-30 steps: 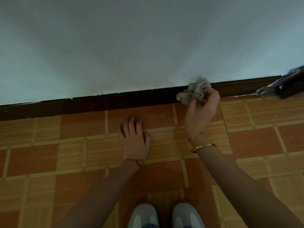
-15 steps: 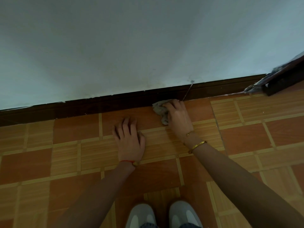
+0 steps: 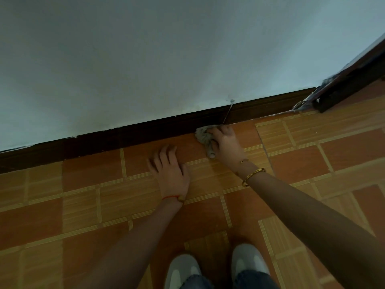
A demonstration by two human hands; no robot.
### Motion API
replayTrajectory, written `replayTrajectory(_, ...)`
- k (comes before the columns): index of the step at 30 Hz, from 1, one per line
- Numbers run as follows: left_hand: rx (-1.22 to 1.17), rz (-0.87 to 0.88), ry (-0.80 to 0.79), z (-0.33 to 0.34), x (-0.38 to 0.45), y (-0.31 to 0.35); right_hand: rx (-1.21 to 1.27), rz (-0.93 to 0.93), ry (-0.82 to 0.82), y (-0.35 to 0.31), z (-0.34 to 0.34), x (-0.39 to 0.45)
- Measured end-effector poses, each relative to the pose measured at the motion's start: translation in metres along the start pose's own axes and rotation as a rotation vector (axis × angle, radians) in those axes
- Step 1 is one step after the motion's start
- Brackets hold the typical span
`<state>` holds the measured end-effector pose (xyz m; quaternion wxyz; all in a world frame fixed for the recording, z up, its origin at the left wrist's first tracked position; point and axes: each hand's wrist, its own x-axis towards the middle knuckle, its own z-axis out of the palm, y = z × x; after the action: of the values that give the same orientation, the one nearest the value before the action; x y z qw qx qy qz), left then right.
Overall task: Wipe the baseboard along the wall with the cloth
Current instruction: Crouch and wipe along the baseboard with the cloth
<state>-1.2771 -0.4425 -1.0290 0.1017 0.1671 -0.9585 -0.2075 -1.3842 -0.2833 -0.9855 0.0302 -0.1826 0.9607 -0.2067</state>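
A dark brown baseboard [image 3: 129, 135] runs along the foot of the pale wall, rising from left to right. My right hand [image 3: 226, 146] is closed on a crumpled grey cloth [image 3: 203, 137] and presses it down where the floor meets the baseboard. My left hand [image 3: 169, 171] lies flat on the tiled floor, fingers spread, a little left of and nearer than the cloth. A thin nail or wire [image 3: 228, 113] sticks out of the wall just above the cloth.
The floor [image 3: 312, 155] has orange and tan patterned tiles. A dark door frame or threshold [image 3: 341, 88] stands at the far right, with paint smears at its foot. My two grey shoes [image 3: 216, 268] are at the bottom edge.
My right hand has brought the cloth down from the top of the baseboard to its foot at the floor and slid it left. The left hand stays planted.
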Motion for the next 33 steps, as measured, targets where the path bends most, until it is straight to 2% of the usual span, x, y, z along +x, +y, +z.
replayTrajectory(3,-0.011,0.117,-0.031,0.008,0.006,0.014,-0.102,-0.066,-0.044,0.011,-0.009,-0.004)
replayTrajectory(5,-0.034,0.158,-0.049,0.012,0.008,0.021,-0.146,-0.045,-0.039,0.026,-0.019,-0.01)
replayTrajectory(10,-0.065,0.23,-0.087,0.021,0.011,0.04,-0.127,0.264,0.089,0.076,-0.038,-0.012)
replayTrajectory(12,-0.071,0.24,-0.102,0.026,0.012,0.043,-0.125,0.322,0.094,0.078,-0.038,-0.008)
replayTrajectory(16,-0.037,0.213,-0.125,0.033,0.012,0.049,-0.053,0.213,0.078,0.051,-0.023,-0.004)
replayTrajectory(19,0.004,0.202,-0.126,0.037,0.011,0.05,-0.022,0.031,0.045,0.037,-0.011,-0.006)
replayTrajectory(23,0.058,0.195,-0.14,0.039,0.009,0.051,-0.065,-0.068,0.029,0.05,-0.015,-0.002)
replayTrajectory(29,0.093,0.204,-0.117,0.037,0.008,0.054,-0.056,0.132,0.137,0.106,-0.038,-0.003)
replayTrajectory(33,0.142,0.209,-0.113,0.037,0.008,0.056,-0.041,0.23,0.149,0.116,-0.041,-0.003)
